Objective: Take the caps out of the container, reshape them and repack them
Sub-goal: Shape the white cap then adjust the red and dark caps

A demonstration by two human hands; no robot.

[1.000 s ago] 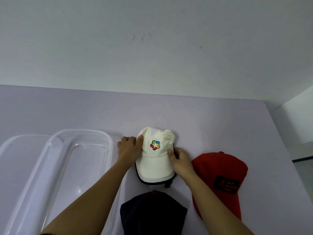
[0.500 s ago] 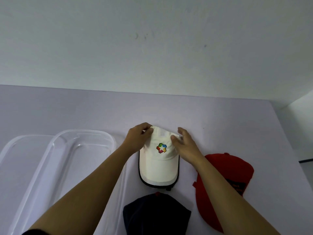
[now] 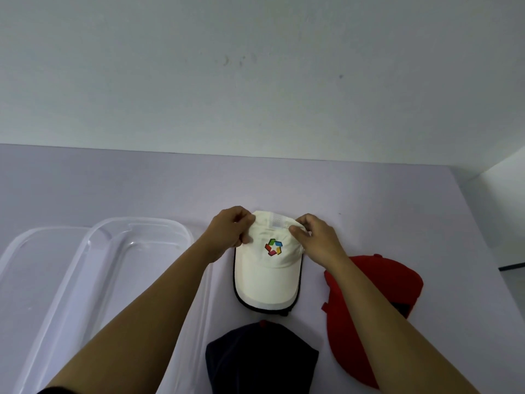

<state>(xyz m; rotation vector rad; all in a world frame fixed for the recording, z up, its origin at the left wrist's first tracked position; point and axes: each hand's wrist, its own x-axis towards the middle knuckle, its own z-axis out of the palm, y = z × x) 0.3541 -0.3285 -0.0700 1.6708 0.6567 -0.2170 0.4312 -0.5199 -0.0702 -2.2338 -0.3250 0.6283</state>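
Observation:
A white cap (image 3: 267,277) with a coloured logo and a dark-edged brim lies on the table's middle, brim toward me. My left hand (image 3: 228,233) pinches the crown's far left side. My right hand (image 3: 316,240) pinches the crown's far right side. A navy cap (image 3: 261,362) lies just in front of the white one, near the bottom edge. To the right lies a red cap (image 3: 397,280), partly hidden by my right forearm. The clear plastic container (image 3: 142,237) stands to the left with nothing visible in it.
A second clear plastic piece, perhaps the lid (image 3: 34,251), lies at the far left beside the container. The lilac table (image 3: 369,200) ends at a white wall behind and at an edge on the right.
Both hands moved from the cap's sides up to the back of its crown and now pinch the fabric there. The white cap's brim lies flatter and straighter.

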